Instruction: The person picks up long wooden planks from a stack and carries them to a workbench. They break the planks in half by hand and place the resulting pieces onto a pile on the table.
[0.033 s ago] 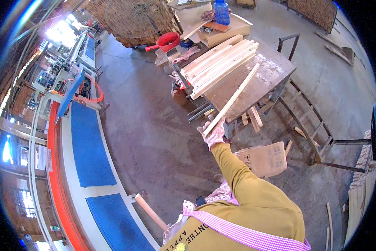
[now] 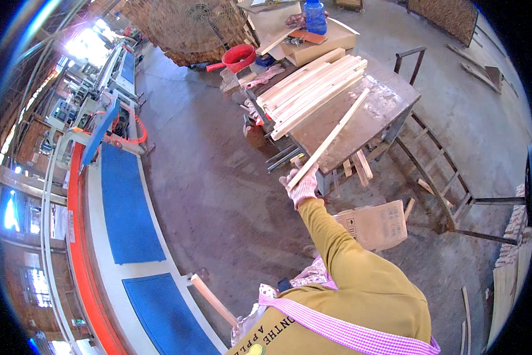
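My right hand (image 2: 301, 184), in a pale pink knitted glove, is closed round the near end of a long, thin wooden strip (image 2: 331, 137). The strip slants away to the right, its far end over the metal-topped table (image 2: 390, 92). On that table, left of the held strip, lies a pile of similar wooden strips (image 2: 313, 89). My left hand is out of sight. A second wooden piece (image 2: 214, 300) juts out beside my apron at the lower left; whatever supports its near end is hidden.
Along the left runs a long machine with blue panels (image 2: 132, 207) and an orange-red edge. A cardboard box (image 2: 375, 226) lies on the floor near my arm. Beyond the pile are an open carton (image 2: 325, 44), a blue jug (image 2: 315, 18) and a red ring-shaped item (image 2: 238, 58). A metal frame (image 2: 434, 157) stands right.
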### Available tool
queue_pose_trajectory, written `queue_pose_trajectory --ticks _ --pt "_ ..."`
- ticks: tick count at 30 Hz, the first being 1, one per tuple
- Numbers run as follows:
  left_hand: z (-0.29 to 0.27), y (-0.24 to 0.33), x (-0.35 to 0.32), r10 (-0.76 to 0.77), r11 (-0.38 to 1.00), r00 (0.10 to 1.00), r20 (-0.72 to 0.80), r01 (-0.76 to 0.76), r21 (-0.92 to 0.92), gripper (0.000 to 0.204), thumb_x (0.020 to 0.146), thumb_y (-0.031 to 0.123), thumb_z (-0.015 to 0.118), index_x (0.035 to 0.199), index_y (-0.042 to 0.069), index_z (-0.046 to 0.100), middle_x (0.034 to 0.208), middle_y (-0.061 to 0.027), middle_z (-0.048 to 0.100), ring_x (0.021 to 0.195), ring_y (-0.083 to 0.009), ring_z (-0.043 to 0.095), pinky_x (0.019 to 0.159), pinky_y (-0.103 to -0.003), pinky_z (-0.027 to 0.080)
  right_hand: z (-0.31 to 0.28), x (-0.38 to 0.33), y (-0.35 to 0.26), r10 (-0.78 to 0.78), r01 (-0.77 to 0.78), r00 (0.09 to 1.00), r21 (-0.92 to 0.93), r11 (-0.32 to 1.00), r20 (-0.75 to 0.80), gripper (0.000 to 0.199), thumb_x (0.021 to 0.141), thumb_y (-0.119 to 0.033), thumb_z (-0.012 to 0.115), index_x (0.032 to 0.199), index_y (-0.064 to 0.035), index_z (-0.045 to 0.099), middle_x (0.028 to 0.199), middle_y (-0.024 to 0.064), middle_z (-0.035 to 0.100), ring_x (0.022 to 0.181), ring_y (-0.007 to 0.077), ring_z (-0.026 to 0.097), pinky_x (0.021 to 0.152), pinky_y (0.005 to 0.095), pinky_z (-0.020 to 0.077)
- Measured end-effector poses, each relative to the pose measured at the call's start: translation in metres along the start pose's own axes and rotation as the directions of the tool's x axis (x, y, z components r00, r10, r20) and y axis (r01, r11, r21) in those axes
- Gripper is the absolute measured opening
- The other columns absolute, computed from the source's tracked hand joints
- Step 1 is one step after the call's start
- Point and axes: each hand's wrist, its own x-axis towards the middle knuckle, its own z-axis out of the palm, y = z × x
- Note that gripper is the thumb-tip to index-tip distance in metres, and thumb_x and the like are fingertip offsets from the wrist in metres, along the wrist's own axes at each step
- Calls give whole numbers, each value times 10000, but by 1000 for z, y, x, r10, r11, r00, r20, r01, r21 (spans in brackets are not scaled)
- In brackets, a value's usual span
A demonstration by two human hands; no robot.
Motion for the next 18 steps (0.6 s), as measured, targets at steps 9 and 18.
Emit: queue_pose_trajectory --ticks 9,18 --pt "-4 -8 -14 -83 992 996 -44 78 -104 321 951 309 627 1173 78 603 666 -7 557 533 -103 515 471 -278 407 52 137 7 -111 108 992 46 993 65 693 882 -747 313 1296 -237 535 1159 58 620 868 301 592 840 671 416" --pt "-1 -15 -25 -153 965 984 -89 129 -228 316 952 299 626 1180 80 603 657 -8 555 523 -105 517 461 -279 405 26 72 26 80 -66 997 -705 706 -12 435 943 -620 431 883 -202 536 666 -1 567 538 175 564 497 403 472"
